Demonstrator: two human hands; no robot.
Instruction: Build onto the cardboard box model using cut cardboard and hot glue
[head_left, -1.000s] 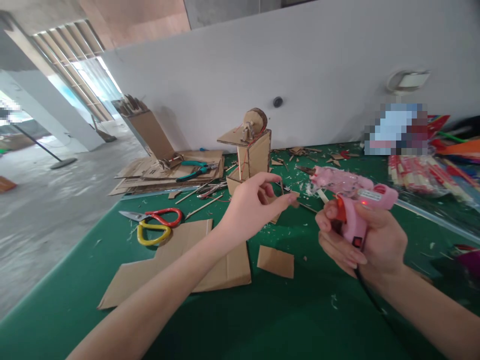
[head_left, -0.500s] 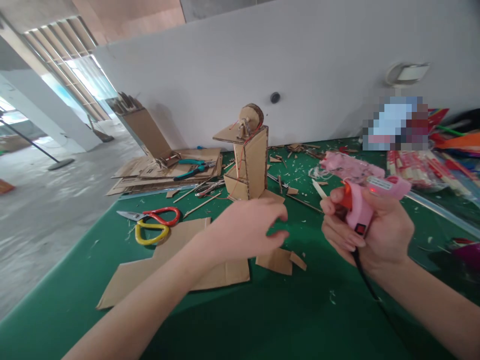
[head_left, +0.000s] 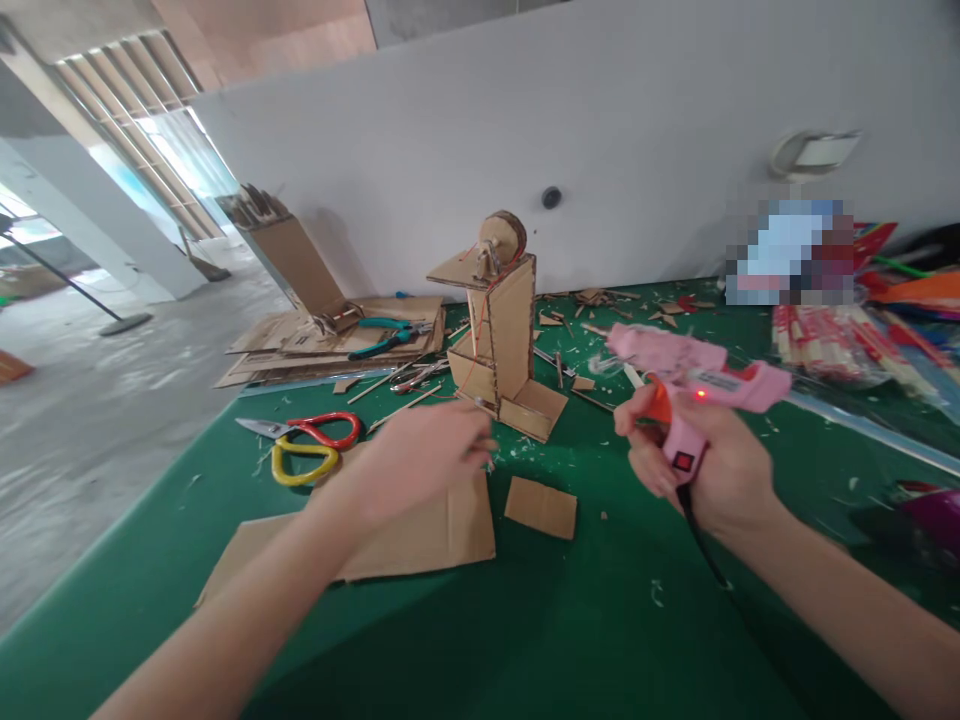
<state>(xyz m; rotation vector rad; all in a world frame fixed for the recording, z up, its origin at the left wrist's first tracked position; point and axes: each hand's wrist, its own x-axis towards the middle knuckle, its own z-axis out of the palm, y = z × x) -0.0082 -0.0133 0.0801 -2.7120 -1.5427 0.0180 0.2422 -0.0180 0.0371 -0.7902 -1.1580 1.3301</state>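
My right hand [head_left: 712, 475] is closed around the grip of a pink hot glue gun [head_left: 694, 370], held above the green table with its nozzle pointing left and a red light lit on its side. My left hand [head_left: 420, 450] hovers over the far edge of a large cardboard sheet [head_left: 420, 535], fingers curled together. A tiny pale bit shows at the fingertips; I cannot make out what it is. A small cardboard rectangle [head_left: 541, 507] lies between my hands. Behind it stands a cardboard tower model [head_left: 504, 330] with a round wheel and red thread on top.
Red and yellow scissors [head_left: 309, 447] lie to the left on the green table [head_left: 570, 630]. Teal pliers [head_left: 384, 338] rest on a stack of cardboard sheets [head_left: 300, 345] at the back. Bags of sticks [head_left: 844, 345] lie at the right. Scraps and wooden sticks are scattered around the tower.
My left hand dropped from in front of the tower to the table, then drew back left over the large sheet. The glue gun moved slightly left and lower.
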